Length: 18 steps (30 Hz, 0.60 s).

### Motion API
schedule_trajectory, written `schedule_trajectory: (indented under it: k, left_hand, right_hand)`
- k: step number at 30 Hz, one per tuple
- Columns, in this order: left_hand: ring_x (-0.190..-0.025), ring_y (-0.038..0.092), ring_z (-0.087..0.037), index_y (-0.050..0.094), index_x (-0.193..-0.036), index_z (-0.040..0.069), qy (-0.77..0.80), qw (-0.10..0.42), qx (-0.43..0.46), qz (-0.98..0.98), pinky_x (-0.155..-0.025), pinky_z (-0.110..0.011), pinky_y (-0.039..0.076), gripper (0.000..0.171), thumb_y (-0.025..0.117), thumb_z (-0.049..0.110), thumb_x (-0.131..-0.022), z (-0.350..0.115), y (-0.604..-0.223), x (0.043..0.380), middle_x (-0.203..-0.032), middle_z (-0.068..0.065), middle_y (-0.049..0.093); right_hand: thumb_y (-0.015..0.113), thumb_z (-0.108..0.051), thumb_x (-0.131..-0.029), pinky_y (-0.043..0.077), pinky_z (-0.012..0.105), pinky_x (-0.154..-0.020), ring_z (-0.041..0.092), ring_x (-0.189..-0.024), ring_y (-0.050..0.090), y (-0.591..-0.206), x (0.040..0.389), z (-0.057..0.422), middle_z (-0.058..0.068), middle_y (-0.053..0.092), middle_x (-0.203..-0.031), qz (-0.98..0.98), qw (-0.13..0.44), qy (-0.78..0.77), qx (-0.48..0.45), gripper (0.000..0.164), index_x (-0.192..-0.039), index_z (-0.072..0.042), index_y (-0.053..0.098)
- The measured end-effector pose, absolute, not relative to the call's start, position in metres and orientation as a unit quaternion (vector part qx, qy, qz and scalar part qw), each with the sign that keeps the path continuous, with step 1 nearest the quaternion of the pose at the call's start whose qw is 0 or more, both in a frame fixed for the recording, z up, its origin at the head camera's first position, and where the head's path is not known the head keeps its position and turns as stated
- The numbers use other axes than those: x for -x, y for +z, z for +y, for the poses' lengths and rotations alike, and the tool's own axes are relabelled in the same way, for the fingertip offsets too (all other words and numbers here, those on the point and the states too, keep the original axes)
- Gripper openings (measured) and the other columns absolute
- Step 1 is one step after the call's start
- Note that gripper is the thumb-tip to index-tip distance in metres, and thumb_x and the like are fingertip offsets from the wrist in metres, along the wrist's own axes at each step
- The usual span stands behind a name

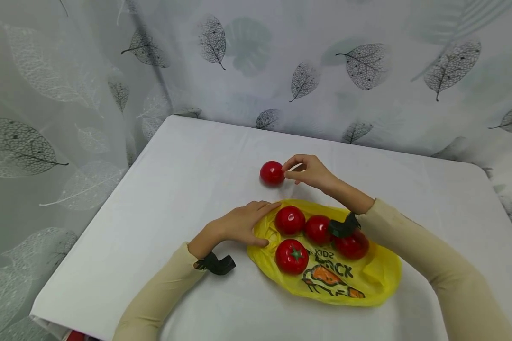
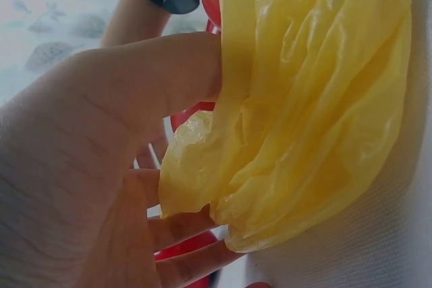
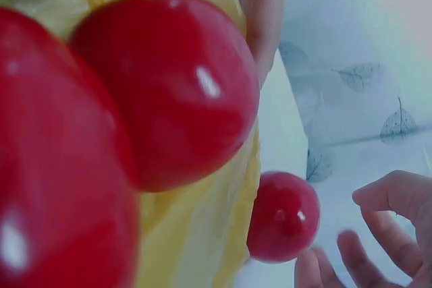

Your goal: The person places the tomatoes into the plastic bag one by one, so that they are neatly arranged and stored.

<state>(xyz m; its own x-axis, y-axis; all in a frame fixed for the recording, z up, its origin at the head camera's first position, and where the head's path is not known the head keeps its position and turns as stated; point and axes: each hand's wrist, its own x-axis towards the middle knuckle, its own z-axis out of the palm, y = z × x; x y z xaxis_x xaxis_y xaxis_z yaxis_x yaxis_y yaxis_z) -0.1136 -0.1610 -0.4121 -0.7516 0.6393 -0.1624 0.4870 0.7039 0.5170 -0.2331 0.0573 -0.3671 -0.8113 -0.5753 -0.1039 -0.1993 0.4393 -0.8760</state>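
Note:
A glossy red tomato [image 1: 272,173] sits on the white table beyond the yellow plastic bag [image 1: 369,296]. Close to its right side is my right hand [image 1: 309,171], fingers bent and spread; in the right wrist view, a finger lies near the tomato [image 3: 283,217], and contact is unclear. My left hand [image 1: 239,222] rests at the bag's left end with fingers extended and thumb spread. In the left wrist view, the thumb lies against the crumpled plastic [image 2: 317,112], its tip hidden. Several more tomatoes lie on the bag, one showing a green star-shaped top [image 1: 292,256].
White cloth covers the table [image 1: 187,166]. Behind it hangs a leaf-patterned curtain [image 1: 247,94]. Dark devices are strapped at the left wrist [image 1: 217,264] and right wrist [image 1: 344,226], the latter above the tomatoes. Something red [image 1: 74,336] shows below the table's near-left corner.

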Motion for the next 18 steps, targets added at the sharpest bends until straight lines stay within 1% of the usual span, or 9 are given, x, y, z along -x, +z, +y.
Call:
schedule_trajectory:
  k: [3,5,8,10,11,13,17,18]
  left_hand:
    - [-0.132,0.04,-0.027,0.024,-0.156,0.017,0.225,0.165,-0.313,0.908,-0.101,-0.046,0.046,0.092,0.067,0.042,-0.078,-0.16,-0.409,0.115,-0.151,-0.01,0.038]
    - [-0.133,0.04,-0.027,0.023,-0.156,0.017,0.226,0.167,-0.311,0.908,-0.1,-0.046,0.046,0.093,0.068,0.042,-0.078,-0.16,-0.408,0.116,-0.151,-0.01,0.038]
    - [-0.133,0.04,-0.028,0.024,-0.156,0.018,0.231,0.168,-0.308,0.908,-0.1,-0.048,0.046,0.092,0.069,0.041,-0.078,-0.159,-0.407,0.115,-0.15,-0.01,0.039]
    - [-0.134,0.039,-0.028,0.024,-0.156,0.018,0.23,0.167,-0.306,0.909,-0.099,-0.048,0.046,0.093,0.069,0.041,-0.078,-0.159,-0.408,0.115,-0.15,-0.01,0.039]
    - [-0.133,0.039,-0.028,0.024,-0.156,0.018,0.232,0.164,-0.306,0.909,-0.099,-0.048,0.047,0.092,0.069,0.041,-0.078,-0.159,-0.408,0.114,-0.15,-0.009,0.039]
    - [-0.133,0.039,-0.028,0.025,-0.155,0.018,0.233,0.162,-0.306,0.909,-0.099,-0.047,0.046,0.092,0.069,0.041,-0.078,-0.159,-0.41,0.114,-0.15,-0.009,0.039]
    - [-0.134,0.039,-0.027,0.025,-0.156,0.018,0.234,0.168,-0.305,0.908,-0.099,-0.048,0.046,0.092,0.067,0.043,-0.078,-0.158,-0.414,0.112,-0.151,-0.009,0.038]
    - [-0.135,0.038,-0.027,0.024,-0.156,0.018,0.232,0.171,-0.305,0.908,-0.099,-0.048,0.046,0.092,0.067,0.043,-0.078,-0.157,-0.414,0.112,-0.151,-0.008,0.038]
  right_hand:
    - [0.067,-0.012,-0.09,0.054,0.045,-0.087,0.037,-0.112,0.057,-0.366,0.241,0.056,0.021,0.056,-0.128,0.836,0.188,-0.466,0.222,0.035,-0.122,0.002,0.059]
    - [0.07,-0.015,-0.089,0.052,0.046,-0.091,0.038,-0.12,0.051,-0.365,0.245,0.053,0.022,0.049,-0.138,0.843,0.203,-0.448,0.217,0.046,-0.131,-0.002,0.054]
    - [0.071,-0.02,-0.087,0.05,0.05,-0.093,0.044,-0.129,0.042,-0.367,0.252,0.047,0.023,0.033,-0.15,0.848,0.236,-0.416,0.23,0.063,-0.143,-0.009,0.044]
    - [0.072,-0.021,-0.087,0.05,0.053,-0.093,0.048,-0.131,0.039,-0.369,0.255,0.042,0.021,0.026,-0.155,0.844,0.253,-0.405,0.244,0.07,-0.148,-0.013,0.039]
    - [0.072,-0.02,-0.086,0.048,0.054,-0.095,0.048,-0.132,0.037,-0.37,0.257,0.04,0.02,0.025,-0.156,0.84,0.256,-0.403,0.256,0.071,-0.149,-0.013,0.038]
    - [0.072,-0.018,-0.086,0.045,0.054,-0.099,0.046,-0.134,0.034,-0.373,0.258,0.036,0.019,0.027,-0.156,0.834,0.257,-0.395,0.289,0.071,-0.148,-0.01,0.039]
    - [0.074,-0.011,-0.084,0.041,0.051,-0.105,0.038,-0.133,0.037,-0.38,0.258,0.032,0.019,0.045,-0.144,0.831,0.225,-0.362,0.358,0.06,-0.139,-0.003,0.05]
    - [0.075,-0.01,-0.083,0.042,0.05,-0.104,0.038,-0.131,0.039,-0.381,0.258,0.031,0.02,0.048,-0.141,0.834,0.215,-0.354,0.366,0.058,-0.135,-0.002,0.052]
